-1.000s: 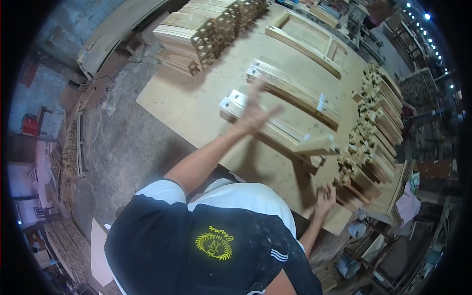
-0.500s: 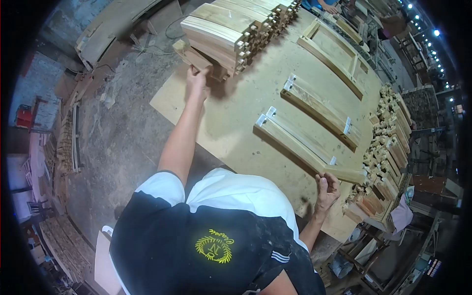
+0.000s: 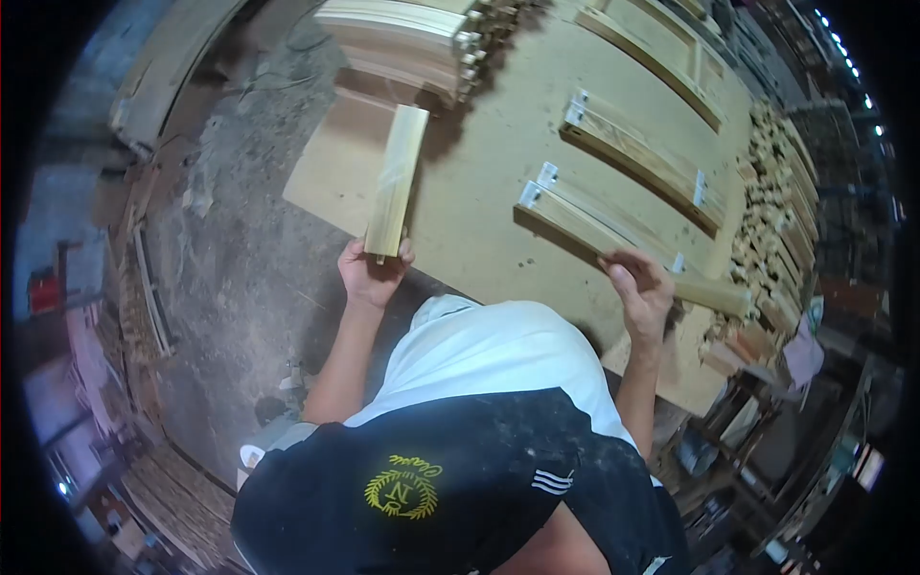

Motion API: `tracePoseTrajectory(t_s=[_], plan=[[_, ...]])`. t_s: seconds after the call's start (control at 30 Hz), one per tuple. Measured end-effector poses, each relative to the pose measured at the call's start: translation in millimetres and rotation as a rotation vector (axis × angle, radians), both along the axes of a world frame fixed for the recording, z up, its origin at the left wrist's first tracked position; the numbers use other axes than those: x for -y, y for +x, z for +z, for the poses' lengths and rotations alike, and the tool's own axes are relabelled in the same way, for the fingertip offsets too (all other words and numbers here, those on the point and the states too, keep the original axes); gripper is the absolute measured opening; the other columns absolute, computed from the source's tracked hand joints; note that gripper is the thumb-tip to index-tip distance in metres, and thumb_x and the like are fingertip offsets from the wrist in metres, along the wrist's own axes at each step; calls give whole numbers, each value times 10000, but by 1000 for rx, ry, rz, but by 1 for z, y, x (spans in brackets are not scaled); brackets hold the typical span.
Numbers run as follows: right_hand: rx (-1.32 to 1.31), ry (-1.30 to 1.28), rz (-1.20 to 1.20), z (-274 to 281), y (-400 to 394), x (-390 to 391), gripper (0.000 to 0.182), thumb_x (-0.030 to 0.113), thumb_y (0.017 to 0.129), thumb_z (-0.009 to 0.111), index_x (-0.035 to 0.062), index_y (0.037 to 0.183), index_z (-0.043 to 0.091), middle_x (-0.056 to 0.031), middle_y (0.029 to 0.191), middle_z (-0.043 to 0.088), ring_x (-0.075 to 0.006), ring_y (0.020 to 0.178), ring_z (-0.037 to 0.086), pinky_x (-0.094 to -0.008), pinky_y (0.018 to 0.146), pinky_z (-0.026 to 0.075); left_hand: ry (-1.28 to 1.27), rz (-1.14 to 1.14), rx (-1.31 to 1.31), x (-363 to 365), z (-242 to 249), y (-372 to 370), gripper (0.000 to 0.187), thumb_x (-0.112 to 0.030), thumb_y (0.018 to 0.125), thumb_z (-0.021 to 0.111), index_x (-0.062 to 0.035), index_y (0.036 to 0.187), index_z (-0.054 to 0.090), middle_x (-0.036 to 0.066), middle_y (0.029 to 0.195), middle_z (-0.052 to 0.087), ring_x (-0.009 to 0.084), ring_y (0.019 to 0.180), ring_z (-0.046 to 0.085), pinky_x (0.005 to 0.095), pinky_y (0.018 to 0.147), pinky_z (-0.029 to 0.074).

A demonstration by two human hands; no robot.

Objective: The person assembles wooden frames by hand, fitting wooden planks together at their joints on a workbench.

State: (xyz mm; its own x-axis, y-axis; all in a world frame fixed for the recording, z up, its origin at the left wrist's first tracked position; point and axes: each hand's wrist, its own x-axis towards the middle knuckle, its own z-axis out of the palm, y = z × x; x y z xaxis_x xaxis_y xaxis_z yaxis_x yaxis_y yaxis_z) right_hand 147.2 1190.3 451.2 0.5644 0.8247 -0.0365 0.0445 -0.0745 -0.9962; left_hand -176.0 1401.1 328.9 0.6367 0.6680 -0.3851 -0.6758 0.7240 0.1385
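Observation:
My left hand (image 3: 376, 273) is closed round the lower end of a short wooden piece (image 3: 397, 182), which stands out away from me over the near edge of the board; a small tenon shows at its lower end. My right hand (image 3: 640, 287) is at the nearest wooden rail (image 3: 565, 223) on the board, thumb and forefinger close together at its near edge. That rail has a light metallic-looking patch at its far left end. Beside it lies a second rail (image 3: 599, 213). Farther back is another pair of rails (image 3: 637, 163).
A stack of wooden pieces (image 3: 393, 43) stands at the board's (image 3: 460, 240) back left. Many tenoned pieces (image 3: 771, 220) are piled along the right. A joined wooden frame (image 3: 661, 62) lies at the back. Concrete floor (image 3: 240, 240) shows on the left.
My left hand has come back from the stack towards me, bringing the short wooden piece. My right hand appears slightly higher in view, still at the nearest rail. The view has shifted.

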Motion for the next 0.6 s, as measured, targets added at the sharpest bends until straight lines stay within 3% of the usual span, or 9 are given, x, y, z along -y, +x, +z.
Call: tracePoseTrajectory(t_s=[0.07, 0.17, 0.27, 0.33, 0.4, 0.47, 0.5, 0.53, 0.6], plan=[[148, -123, 94, 19, -9, -25, 291, 44, 849, 730, -6, 1127, 657, -125, 1048, 704, -220, 981, 680, -325, 914, 529, -10, -129, -12, 1, -5, 10, 542, -261, 765, 554, 45, 1211, 587, 176, 1033, 623, 292, 761, 535, 356, 715, 454], [880, -50, 315, 40, -12, -76, 468, 139, 799, 753, 42, 1232, 605, -144, 1124, 681, -340, 1076, 643, -400, 960, 506, 64, -279, -389, -12, 27, 38, 595, -263, 734, 597, 40, 1246, 607, 135, 967, 675, 225, 750, 602, 310, 636, 477], [1387, -49, 380, 29, -13, -113, 524, 201, 803, 735, 49, 1271, 557, -156, 1180, 654, -350, 1135, 606, -424, 956, 493, 861, -695, -532, -57, 81, 64, 514, -208, 783, 569, 74, 1207, 631, 103, 855, 667, 133, 733, 624, 281, 671, 517], [1368, -216, 495, 29, -9, -120, 520, 218, 798, 733, 51, 1258, 556, -149, 1175, 655, -350, 1119, 609, -433, 943, 498, 1057, -819, -452, -79, 101, 89, 481, -227, 766, 604, 57, 1149, 672, 87, 802, 667, 114, 695, 611, 245, 606, 487], [1006, -516, 679, 33, -5, -122, 510, 232, 777, 748, 57, 1225, 576, -134, 1138, 670, -363, 1058, 631, -444, 923, 513, 1222, -884, -468, -93, 123, 116, 451, -256, 789, 620, 50, 1111, 694, 67, 740, 652, 106, 656, 599, 232, 553, 465], [775, -465, 483, 27, -3, -116, 486, 174, 770, 775, 54, 1202, 586, -106, 1087, 683, -320, 999, 657, -422, 908, 536, 1476, -764, -545, -99, 143, 142, 435, -314, 899, 581, 49, 1113, 692, 43, 667, 616, 102, 618, 584, 253, 523, 453], [658, -438, 388, 19, -2, -113, 476, 145, 766, 788, 52, 1190, 591, -92, 1062, 690, -298, 969, 670, -411, 900, 547, 1378, -773, -517, -104, 159, 150, 462, -334, 952, 553, 49, 1192, 649, 54, 762, 645, 112, 683, 605, 265, 596, 476], [430, -252, 321, 2, 3, -113, 466, 114, 770, 793, 43, 1184, 592, -83, 1041, 688, -263, 947, 671, -389, 883, 553, 1103, -581, -212, -108, 144, 163, 507, -357, 976, 540, 34, 1297, 584, 60, 910, 664, 122, 774, 621, 275, 687, 485], [-36, 120, 160, -32, 13, -123, 450, 52, 776, 804, 26, 1173, 593, -66, 1000, 686, -193, 902, 673, -345, 849, 565, 1263, -355, -472, -106, 144, 196, 568, -425, 977, 535, -7, 1362, 544, 60, 1038, 658, 132, 868, 620, 283, 767, 488]])
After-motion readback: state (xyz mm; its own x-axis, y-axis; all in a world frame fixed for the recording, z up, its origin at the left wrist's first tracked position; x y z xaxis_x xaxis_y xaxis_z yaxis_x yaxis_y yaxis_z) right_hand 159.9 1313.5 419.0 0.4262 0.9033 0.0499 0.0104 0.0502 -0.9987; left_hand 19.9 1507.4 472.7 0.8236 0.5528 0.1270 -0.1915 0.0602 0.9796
